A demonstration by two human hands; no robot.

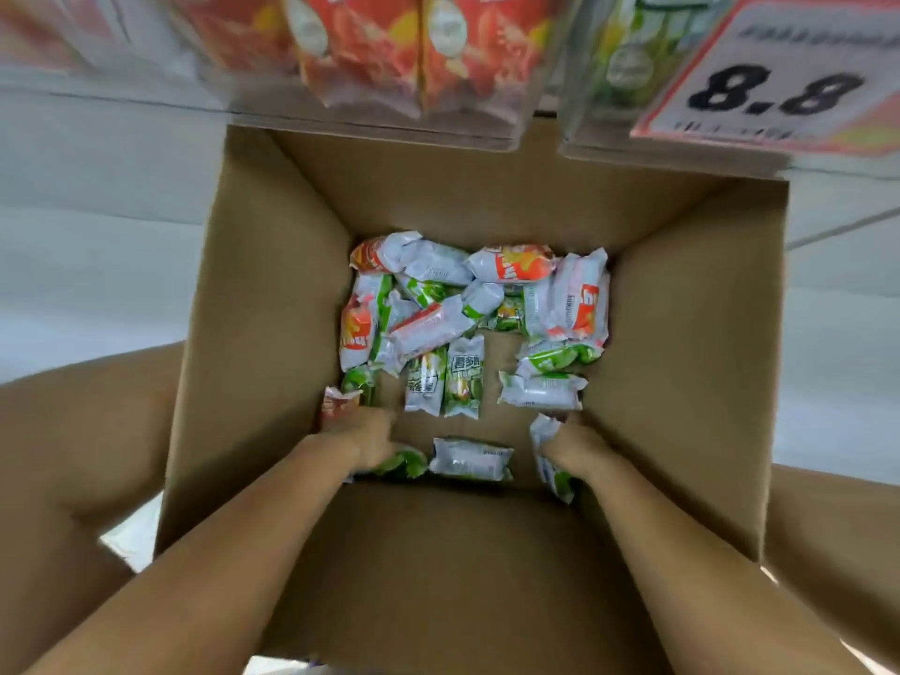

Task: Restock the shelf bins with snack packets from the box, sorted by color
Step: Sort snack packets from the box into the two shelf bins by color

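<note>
Head view: cardboard box (253, 333) holds many red and green snack packets (467, 314), mostly against its far wall. Left hand (370, 438) grips a green packet (404, 462); right hand (577, 448) grips another (548, 455). Shelf bins (535, 134) above look partly stocked; much remains.

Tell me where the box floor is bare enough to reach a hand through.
Bare cardboard shows mid-floor of the box, between the upright green packets and the white packet, running to the packet between the left hand and right hand. The far pile is crowded.

One cardboard box (272, 304), two hands, roughly twenty snack packets (470, 459), one price sign (779, 75)
</note>
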